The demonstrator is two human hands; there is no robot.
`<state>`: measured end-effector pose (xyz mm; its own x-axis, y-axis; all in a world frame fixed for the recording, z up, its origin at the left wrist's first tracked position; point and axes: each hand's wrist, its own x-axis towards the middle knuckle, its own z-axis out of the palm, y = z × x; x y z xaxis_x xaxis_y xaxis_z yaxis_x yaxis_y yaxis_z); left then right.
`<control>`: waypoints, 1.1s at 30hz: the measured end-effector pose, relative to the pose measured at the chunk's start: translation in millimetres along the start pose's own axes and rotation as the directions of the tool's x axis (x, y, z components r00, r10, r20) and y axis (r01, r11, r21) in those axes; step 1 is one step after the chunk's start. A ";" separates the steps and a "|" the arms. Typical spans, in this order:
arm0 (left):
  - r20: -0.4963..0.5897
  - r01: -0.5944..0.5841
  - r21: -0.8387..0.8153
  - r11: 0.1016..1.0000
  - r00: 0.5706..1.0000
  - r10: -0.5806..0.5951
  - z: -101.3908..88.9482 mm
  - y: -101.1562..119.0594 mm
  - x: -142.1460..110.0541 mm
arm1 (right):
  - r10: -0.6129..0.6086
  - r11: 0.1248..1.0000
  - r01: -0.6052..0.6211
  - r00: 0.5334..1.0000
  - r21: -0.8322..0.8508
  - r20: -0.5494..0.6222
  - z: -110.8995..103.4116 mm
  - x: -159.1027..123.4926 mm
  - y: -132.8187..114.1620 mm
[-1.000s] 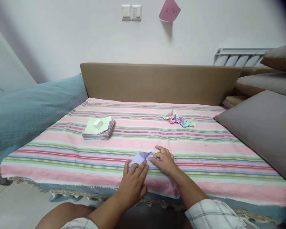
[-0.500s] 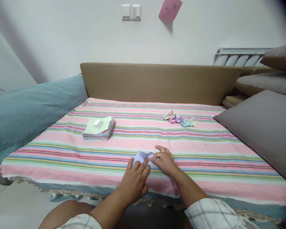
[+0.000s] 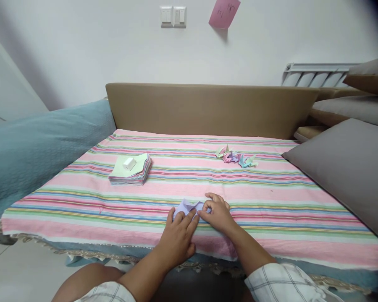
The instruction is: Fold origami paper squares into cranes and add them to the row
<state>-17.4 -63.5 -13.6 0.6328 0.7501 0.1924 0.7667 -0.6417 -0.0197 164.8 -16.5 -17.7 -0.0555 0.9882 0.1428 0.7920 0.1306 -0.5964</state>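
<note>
two hands meet at the purple paper [image 3: 186, 206], which lies partly folded on the striped cloth [image 3: 113, 218], low in the centre of the frame. the left hand [image 3: 177, 236] presses it with fingers slightly spread. the right hand [image 3: 219, 213] pinches its right edge between thumb and index finger. a paper stack [image 3: 130, 172] bearing a small white block [image 3: 129, 163] sits left of centre; folded paper cranes [image 3: 234, 157] lie right of centre.
</note>
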 end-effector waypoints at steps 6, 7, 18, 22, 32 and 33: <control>0.008 0.001 0.029 1.000 1.000 -0.001 1.7 -0.2 -0.4 | 0.015 1.000 -0.015 1.000 -0.011 0.000 -1.0 -2.1 -0.8; 0.014 0.002 0.027 1.000 1.000 -0.002 1.6 -0.2 -0.7 | 0.019 1.000 -0.019 1.000 -0.012 0.003 -0.8 -2.0 -0.8; 0.046 0.014 0.000 1.000 0.999 -0.014 -0.2 0.2 -1.4 | 0.048 0.999 -0.048 0.999 0.015 0.002 -1.5 -1.2 5.0; 0.038 0.012 0.001 1.000 0.999 -0.012 0.2 0.3 -1.5 | 0.046 0.997 -0.046 0.999 0.056 -0.001 -1.0 -0.3 11.4; 0.045 0.006 0.005 1.000 0.999 -0.006 0.3 0.1 -1.2 | 0.028 0.941 0.001 0.996 0.339 -0.081 -5.0 5.2 30.5; 0.046 0.005 0.005 1.000 0.999 -0.005 0.6 -0.1 -1.2 | 0.041 0.926 -0.009 0.996 0.377 -0.077 -7.3 5.2 32.0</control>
<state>-18.1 -64.2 -14.5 0.6333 0.7598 0.1472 0.7702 -0.6373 -0.0237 194.3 -7.8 -30.3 0.0239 0.9837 0.1784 0.5047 0.1422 -0.8515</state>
